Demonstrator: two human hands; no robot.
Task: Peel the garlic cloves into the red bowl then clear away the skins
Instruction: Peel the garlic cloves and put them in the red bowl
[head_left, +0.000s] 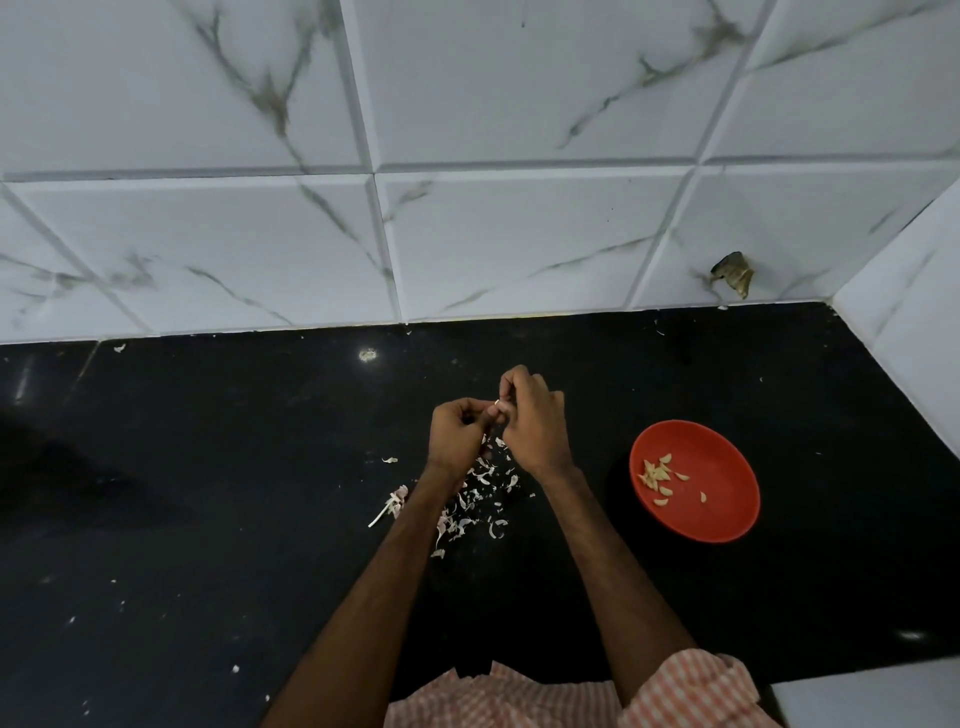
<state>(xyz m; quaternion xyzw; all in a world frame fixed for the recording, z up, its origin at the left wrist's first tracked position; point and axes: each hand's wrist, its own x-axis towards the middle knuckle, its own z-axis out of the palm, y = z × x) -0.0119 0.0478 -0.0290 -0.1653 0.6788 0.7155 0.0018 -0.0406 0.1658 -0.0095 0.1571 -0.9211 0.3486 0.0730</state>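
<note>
Garlic clove (497, 403) | left hand (457, 434), right hand (537, 426) fingers (511, 383) pinch it | skins (480, 499) on black counter (208, 519) | tiled wall (519, 104)

Black countertop (208, 519) bearing a red bowl (727, 467), scattered garlic skins (483, 493) and a stalk scrap (392, 505).

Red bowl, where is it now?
In the head view, the red bowl sits on the black counter, right of the right hand and the skin pile.
</note>
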